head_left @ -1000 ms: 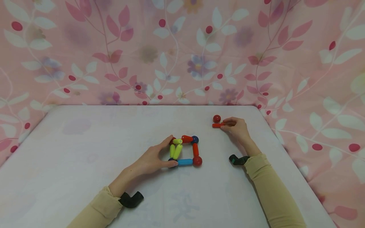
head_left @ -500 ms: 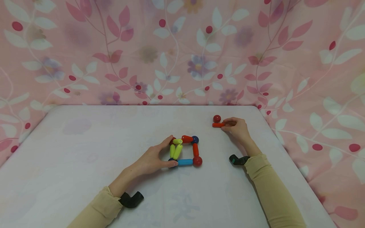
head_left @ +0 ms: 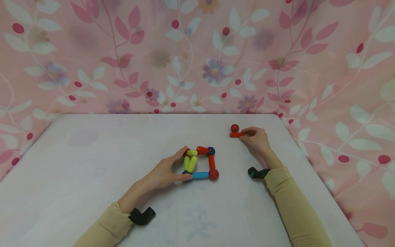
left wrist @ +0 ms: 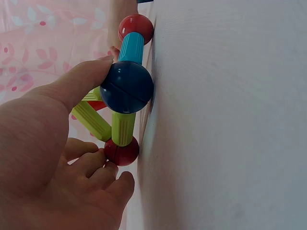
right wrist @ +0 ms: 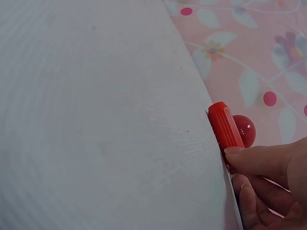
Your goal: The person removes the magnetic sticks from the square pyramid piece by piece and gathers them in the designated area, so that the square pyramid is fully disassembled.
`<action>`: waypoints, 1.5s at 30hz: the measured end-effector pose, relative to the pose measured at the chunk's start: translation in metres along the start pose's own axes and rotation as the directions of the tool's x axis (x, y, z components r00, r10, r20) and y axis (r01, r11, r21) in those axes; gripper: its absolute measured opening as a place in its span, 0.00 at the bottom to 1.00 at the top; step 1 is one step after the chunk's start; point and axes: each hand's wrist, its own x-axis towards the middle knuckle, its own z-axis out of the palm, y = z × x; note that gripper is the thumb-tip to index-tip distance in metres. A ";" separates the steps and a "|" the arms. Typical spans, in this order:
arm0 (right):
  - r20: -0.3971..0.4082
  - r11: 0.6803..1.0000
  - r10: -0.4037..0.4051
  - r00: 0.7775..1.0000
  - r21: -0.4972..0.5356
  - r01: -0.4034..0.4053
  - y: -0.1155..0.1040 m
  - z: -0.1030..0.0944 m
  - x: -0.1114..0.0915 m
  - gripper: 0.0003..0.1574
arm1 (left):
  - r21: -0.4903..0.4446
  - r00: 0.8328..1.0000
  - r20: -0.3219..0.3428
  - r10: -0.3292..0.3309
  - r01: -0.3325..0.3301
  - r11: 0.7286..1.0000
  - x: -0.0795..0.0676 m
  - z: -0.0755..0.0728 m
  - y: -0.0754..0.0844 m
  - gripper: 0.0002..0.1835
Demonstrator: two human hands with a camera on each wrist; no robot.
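My left hand spans the left side of a square of magnetic rods and balls on the table. Its thumb presses a dark blue ball at the near corner, and its fingertips touch a red ball at the far corner. Lime green rods lean up between them. A blue rod, red rods and two more balls make up the other sides. To the right, my right hand pinches a loose red magnetic rod between thumb and fingers, low at the table surface.
Just beyond the loose rod sits a single red ball. The white-covered table ends at a pink floral cloth behind and on both sides. Each wrist carries a black device.
The loose red rod in my right hand has shifted very slightly away from me, closer to the single red ball. My left hand and the square stay still.
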 end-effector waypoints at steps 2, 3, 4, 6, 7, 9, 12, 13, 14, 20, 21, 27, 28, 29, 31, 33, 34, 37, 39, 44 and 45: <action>-0.004 1.000 0.006 1.000 -0.002 -0.006 -0.001 0.001 0.000 0.22 | -0.002 1.000 0.001 0.001 -0.001 1.000 0.000 0.000 0.000 0.54; -0.006 1.000 0.007 1.000 -0.005 -0.007 -0.001 0.001 0.000 0.22 | -0.005 1.000 0.002 0.000 0.000 1.000 0.000 0.000 0.000 0.54; -0.005 1.000 0.011 1.000 -0.006 -0.011 -0.001 0.001 0.000 0.22 | -0.007 1.000 0.003 0.000 0.000 1.000 0.000 -0.001 0.000 0.54; -0.006 1.000 0.014 1.000 -0.003 -0.014 -0.001 0.001 -0.001 0.22 | -0.008 1.000 0.003 0.000 0.000 1.000 0.000 -0.001 0.000 0.54; -0.004 1.000 0.013 1.000 -0.006 -0.013 -0.001 0.001 -0.001 0.22 | -0.008 1.000 0.003 0.000 0.000 1.000 0.000 -0.001 0.000 0.54; -0.006 1.000 0.014 1.000 -0.006 -0.014 -0.001 0.001 -0.001 0.22 | -0.008 1.000 0.002 0.001 -0.001 1.000 0.000 -0.001 0.000 0.54; -0.006 1.000 0.008 1.000 -0.007 -0.008 -0.001 0.001 -0.001 0.22 | -0.008 1.000 0.001 0.005 -0.005 1.000 0.000 -0.001 0.000 0.54; -0.004 1.000 0.008 1.000 -0.009 -0.008 -0.001 0.000 -0.001 0.22 | -0.009 1.000 0.000 0.006 -0.006 1.000 0.000 0.000 0.000 0.54; -0.001 1.000 0.009 1.000 -0.007 -0.009 0.000 0.000 -0.001 0.23 | -0.009 1.000 -0.001 0.007 -0.007 1.000 0.000 0.000 0.000 0.54; 0.020 1.000 -0.008 1.000 0.004 0.008 -0.002 -0.010 -0.001 0.25 | -0.013 1.000 0.001 0.006 -0.006 1.000 0.000 0.001 -0.002 0.55; 0.017 1.000 -0.016 1.000 0.011 0.016 -0.004 -0.011 -0.002 0.26 | -0.013 1.000 0.002 0.006 -0.006 1.000 0.000 0.001 -0.002 0.55; 0.031 0.995 -0.084 0.996 0.050 0.082 -0.033 -0.010 -0.010 0.25 | -0.010 1.000 0.000 0.016 -0.016 1.000 0.000 0.000 -0.001 0.55; 0.047 0.993 -0.107 0.993 0.058 0.105 -0.040 -0.007 -0.012 0.24 | -0.011 1.000 0.000 0.018 -0.018 1.000 0.000 0.000 -0.001 0.55; 0.067 0.990 -0.132 0.989 0.065 0.127 -0.047 -0.004 -0.015 0.24 | -0.011 1.000 -0.001 0.021 -0.021 1.000 0.000 0.000 -0.001 0.55; 0.113 0.980 -0.190 0.975 0.081 0.181 -0.060 0.004 -0.022 0.23 | -0.011 1.000 -0.001 0.022 -0.022 1.000 0.000 -0.001 -0.001 0.55; 0.157 0.970 -0.237 0.959 0.091 0.225 -0.070 0.012 -0.028 0.23 | -0.010 1.000 0.000 0.022 -0.022 1.000 0.000 -0.001 -0.001 0.54; 0.175 0.967 -0.253 0.952 0.087 0.241 -0.074 0.016 -0.031 0.22 | -0.010 1.000 -0.001 0.022 -0.022 1.000 0.000 -0.001 -0.001 0.54; 0.216 0.961 -0.278 0.936 0.080 0.267 -0.083 0.027 -0.039 0.20 | -0.010 1.000 0.001 0.023 -0.023 1.000 0.000 -0.001 0.000 0.54; 0.237 0.956 -0.293 0.926 0.080 0.282 -0.087 0.033 -0.043 0.19 | -0.010 1.000 0.003 0.024 -0.024 1.000 0.000 -0.001 0.000 0.54; 0.296 0.942 -0.334 0.895 0.059 0.331 -0.087 0.049 -0.049 0.17 | -0.007 1.000 0.004 0.020 -0.020 1.000 0.001 -0.001 0.000 0.55; 0.310 0.939 -0.337 0.889 0.047 0.340 -0.086 0.053 -0.051 0.17 | -0.006 1.000 0.003 0.019 -0.019 1.000 0.001 -0.001 0.000 0.55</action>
